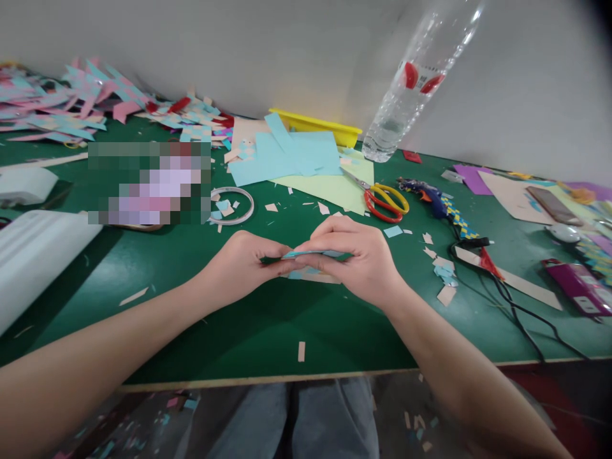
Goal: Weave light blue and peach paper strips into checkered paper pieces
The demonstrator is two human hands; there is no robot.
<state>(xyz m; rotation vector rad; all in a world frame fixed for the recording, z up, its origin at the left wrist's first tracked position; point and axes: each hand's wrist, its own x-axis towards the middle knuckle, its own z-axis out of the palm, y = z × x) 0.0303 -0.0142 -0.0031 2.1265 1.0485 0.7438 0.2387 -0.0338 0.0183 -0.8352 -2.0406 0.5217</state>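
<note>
Two bare hands are meeting above the middle of a green table (239, 338), and a thin blue paper piece (336, 253) is lying flat between them, running sideways from one hand to the other. The left hand (248, 258) is pinching its left end between thumb and forefinger. The right hand (358, 255) is gripping the rest, its thumb pressing from below and its fingers bending over the top, so much of the paper is hiding behind them. The fingertips of both hands are nearly meeting. Just under the paper piece, a pale pink and blue strip (318, 276) is showing; whether it is joined to the piece above is impossible to tell.

Beyond the hands, scissors (368, 187) with yellow and orange handles are lying open, slightly right of center, their blades resting by a pale green sheet (335, 189). A blue sheet (310, 153) is partly covering that green one. Left of the scissors, a white ring (236, 222) is lying flat among paper scraps. A clear plastic bottle (406, 95) is standing at the back right, appearing tilted. Near the front edge, a small beige scrap (301, 352) is lying alone.
</note>
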